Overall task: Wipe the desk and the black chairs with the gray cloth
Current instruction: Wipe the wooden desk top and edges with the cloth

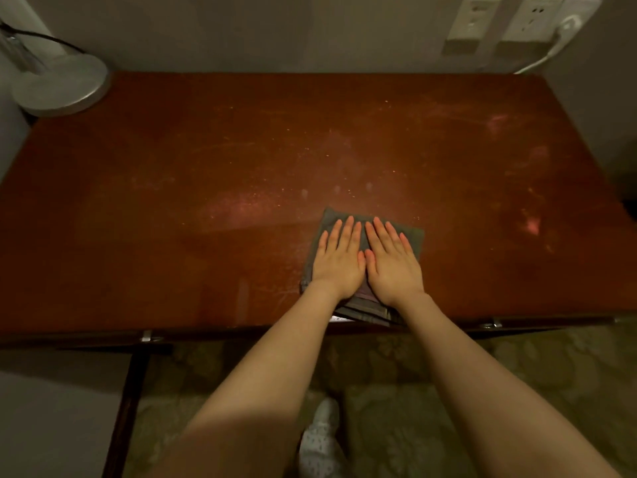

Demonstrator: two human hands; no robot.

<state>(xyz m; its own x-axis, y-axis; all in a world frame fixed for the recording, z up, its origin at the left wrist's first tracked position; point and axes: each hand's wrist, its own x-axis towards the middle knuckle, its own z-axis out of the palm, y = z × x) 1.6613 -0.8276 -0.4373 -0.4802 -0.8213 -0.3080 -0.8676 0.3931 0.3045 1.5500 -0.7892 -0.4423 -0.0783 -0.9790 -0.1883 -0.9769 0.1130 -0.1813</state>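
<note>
Gray cloth (pixel 412 238), folded, lies at the near edge of the reddish wooden desk (pixel 206 188), and both arms reach straight out over it, left hand (pixel 339 257) and right hand (pixel 391 258) side by side, thumbs touching, fingers flat, pressing it down.

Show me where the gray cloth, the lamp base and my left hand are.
gray cloth (pixel 415 240): head view, its uncovered right corner.
lamp base (pixel 62 86): head view, middle of the round metal foot.
left hand (pixel 339 262): head view, back of the hand.
</note>
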